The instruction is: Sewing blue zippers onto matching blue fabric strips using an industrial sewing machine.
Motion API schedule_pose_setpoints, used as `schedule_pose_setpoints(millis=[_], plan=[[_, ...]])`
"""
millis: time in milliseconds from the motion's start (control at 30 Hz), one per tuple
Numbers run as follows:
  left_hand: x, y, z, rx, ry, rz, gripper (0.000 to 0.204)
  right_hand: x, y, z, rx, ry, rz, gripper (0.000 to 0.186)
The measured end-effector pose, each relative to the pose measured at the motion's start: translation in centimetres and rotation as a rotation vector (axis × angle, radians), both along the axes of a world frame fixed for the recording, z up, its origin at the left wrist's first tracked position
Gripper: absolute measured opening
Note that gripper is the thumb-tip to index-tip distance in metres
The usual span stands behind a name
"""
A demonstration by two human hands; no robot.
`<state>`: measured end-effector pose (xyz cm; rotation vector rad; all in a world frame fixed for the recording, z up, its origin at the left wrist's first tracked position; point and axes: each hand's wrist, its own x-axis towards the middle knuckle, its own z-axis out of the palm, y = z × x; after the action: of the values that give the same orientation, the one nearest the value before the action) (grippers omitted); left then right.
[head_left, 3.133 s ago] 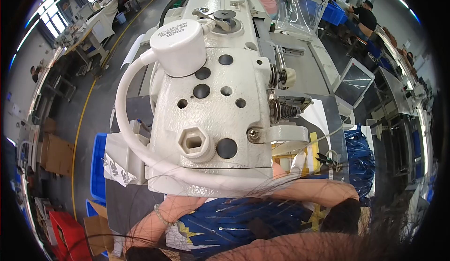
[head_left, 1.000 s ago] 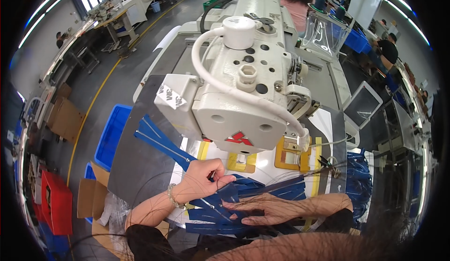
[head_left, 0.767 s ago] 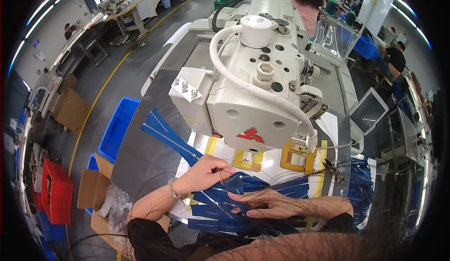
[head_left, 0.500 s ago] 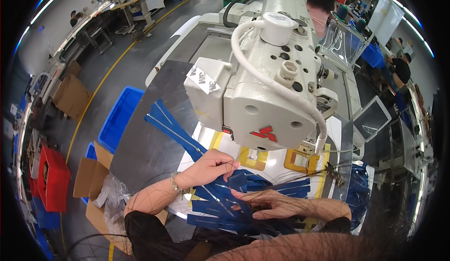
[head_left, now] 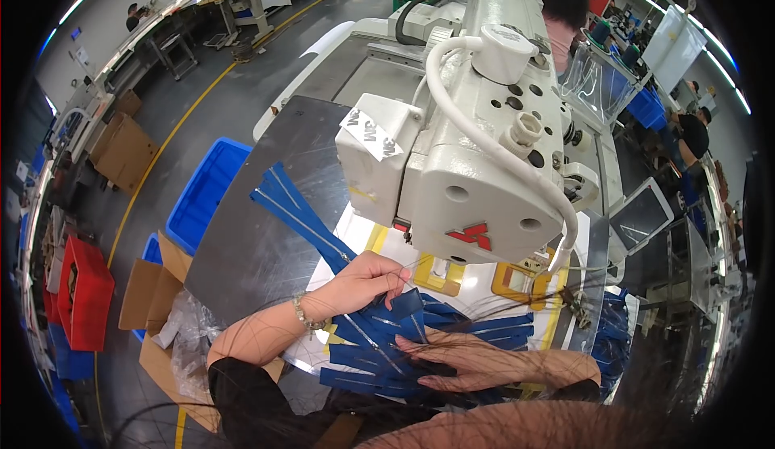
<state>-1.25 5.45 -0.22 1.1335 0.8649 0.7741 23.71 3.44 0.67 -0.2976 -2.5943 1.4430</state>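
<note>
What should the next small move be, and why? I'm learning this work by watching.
Perhaps lift the dark blue patch with the left hand: its curled fingers are right by the patch, while the right hand lies spread over the blue zippers and could steady them. Whether the fingers already grip the patch, I can't tell.

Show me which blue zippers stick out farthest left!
The splayed bunch reaching over the dark plate, beyond the left hand; the other blue strips lie farther right.
</note>
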Motion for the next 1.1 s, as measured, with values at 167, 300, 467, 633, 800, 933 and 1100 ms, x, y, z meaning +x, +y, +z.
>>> schedule_pose_setpoints(millis=[167,300,467,633,800,933,1100], plan=[[0.1,0.1,-0.4,-0.019,-0.007,-0.002,0.023,0.1,-0.6,0.4,0.474,-0.130,-0.114,0.059],[0.3,0.0,-1.8,-0.065,0.024,-0.006,0.019,0.2,-0.5,0.5,0.810,-0.068,-0.193,0.050],[0.2,0.3,-1.7,-0.106,-0.031,0.000,0.016,0.5,-0.4,0.4,0.874,-0.065,-0.213,0.045],[0.1,0.2,-1.8,-0.131,0.006,0.021,0.014,0.5,-0.5,0.1,0.837,-0.086,-0.211,0.046],[0.3,0.4,-0.7,-0.095,0.021,0.009,0.019,0.5,-0.5,0.2,0.769,-0.090,-0.202,0.050],[0.0,0.6,-0.8,-0.008,0.053,0.007,0.020,0.6,-0.5,0.2,0.644,-0.074,-0.211,0.055],[0.0,0.3,-0.9,-0.012,0.011,0.062,0.018,0.5,-0.4,0.2,0.582,-0.056,-0.221,0.057]])
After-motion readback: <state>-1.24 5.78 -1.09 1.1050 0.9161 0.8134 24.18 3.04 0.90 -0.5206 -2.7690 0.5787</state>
